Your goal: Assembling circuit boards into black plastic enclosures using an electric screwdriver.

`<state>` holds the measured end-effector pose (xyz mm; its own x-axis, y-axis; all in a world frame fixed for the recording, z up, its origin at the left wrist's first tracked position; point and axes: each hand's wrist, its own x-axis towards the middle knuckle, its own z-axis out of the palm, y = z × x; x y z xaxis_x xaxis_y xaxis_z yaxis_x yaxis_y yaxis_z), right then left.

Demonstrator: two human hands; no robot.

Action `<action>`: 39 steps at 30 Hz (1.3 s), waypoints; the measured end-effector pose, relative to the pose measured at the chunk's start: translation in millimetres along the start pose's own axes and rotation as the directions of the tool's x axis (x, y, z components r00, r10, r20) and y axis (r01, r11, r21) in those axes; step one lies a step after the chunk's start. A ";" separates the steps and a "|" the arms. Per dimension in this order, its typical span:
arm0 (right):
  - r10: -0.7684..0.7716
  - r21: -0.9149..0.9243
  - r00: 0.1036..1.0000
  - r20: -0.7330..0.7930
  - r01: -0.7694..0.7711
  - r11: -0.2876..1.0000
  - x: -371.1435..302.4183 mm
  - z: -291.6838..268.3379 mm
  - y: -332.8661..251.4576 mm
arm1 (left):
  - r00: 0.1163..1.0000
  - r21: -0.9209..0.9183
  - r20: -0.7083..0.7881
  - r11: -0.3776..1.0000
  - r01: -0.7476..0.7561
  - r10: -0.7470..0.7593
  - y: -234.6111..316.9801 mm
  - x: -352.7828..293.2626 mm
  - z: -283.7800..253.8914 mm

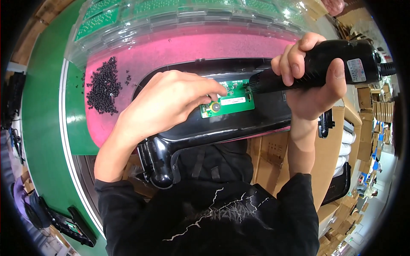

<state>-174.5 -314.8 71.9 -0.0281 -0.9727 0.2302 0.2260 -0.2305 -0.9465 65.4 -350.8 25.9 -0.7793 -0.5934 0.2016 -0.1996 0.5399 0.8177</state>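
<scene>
My right hand (311,79) is wrapped round a thick black electric screwdriver (316,64), held nearly level with its tip pointing left. That tip meets the right side of a green circuit board (234,110), which lies inside a black plastic housing (179,123). My left hand (168,96) reaches over the housing from the left. Its fingers are curled together at the board's left part, close to a round dark component; whether they pinch something small there is hidden.
A heap of small black screws (103,87) lies on the pink mat (141,49) at the left. Along the back stand clear plastic trays (179,25) with green boards. Cardboard boxes (333,145) stand at the right; another black housing (70,224) lies at the lower left.
</scene>
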 end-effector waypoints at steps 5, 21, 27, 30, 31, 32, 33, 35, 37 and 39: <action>0.021 0.021 0.993 0.116 -0.023 1.000 8.1 -5.8 5.2 | 0.996 0.084 0.071 0.995 0.046 -0.052 -6.4 1.5 4.3; -0.053 0.265 0.984 0.170 0.006 0.964 2.7 23.9 -20.8 | 1.000 -0.009 -0.001 1.000 -0.011 0.011 -0.2 -9.6 -2.4; -0.222 0.435 0.956 0.191 0.120 0.892 -1.7 49.3 -39.8 | 0.990 -0.224 -0.141 0.975 -0.015 -0.017 18.0 -10.9 -14.6; -0.237 0.424 0.948 0.211 0.130 0.896 -3.7 51.5 -41.1 | 0.977 -0.281 -0.213 0.958 -0.062 0.001 19.4 -15.0 -14.5; -0.242 0.415 0.947 0.210 0.138 0.899 -4.7 51.5 -42.1 | 0.972 -0.298 -0.234 0.951 -0.076 0.004 19.8 -15.6 -14.4; -0.243 0.415 0.947 0.211 0.139 0.899 -6.1 52.6 -43.8 | 0.972 -0.298 -0.235 0.951 -0.077 0.006 19.9 -15.9 -15.2; -0.249 0.394 0.949 0.193 0.158 0.905 -7.8 53.7 -46.3 | 0.966 -0.261 -0.254 0.958 -0.118 0.049 19.7 -15.9 -16.3; -0.258 0.372 0.951 0.171 0.180 0.911 -8.5 56.1 -49.5 | 0.959 -0.224 -0.268 0.961 -0.159 0.096 19.2 -15.3 -17.0; -0.227 0.288 0.967 0.114 0.186 0.939 -8.1 60.9 -50.3 | 0.960 -0.178 -0.255 0.970 -0.167 0.119 17.9 -13.9 -15.7; -0.205 0.349 0.969 0.137 0.147 0.925 -4.2 56.6 -46.7 | 0.963 -0.203 -0.253 0.967 -0.150 0.096 19.3 -12.4 -15.5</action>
<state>-129.8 -298.6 127.9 0.0598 -0.8918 0.4485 0.5452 -0.3472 -0.7630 80.4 -342.3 47.5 -0.6188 -0.6704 0.4094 0.0450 0.4901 0.8705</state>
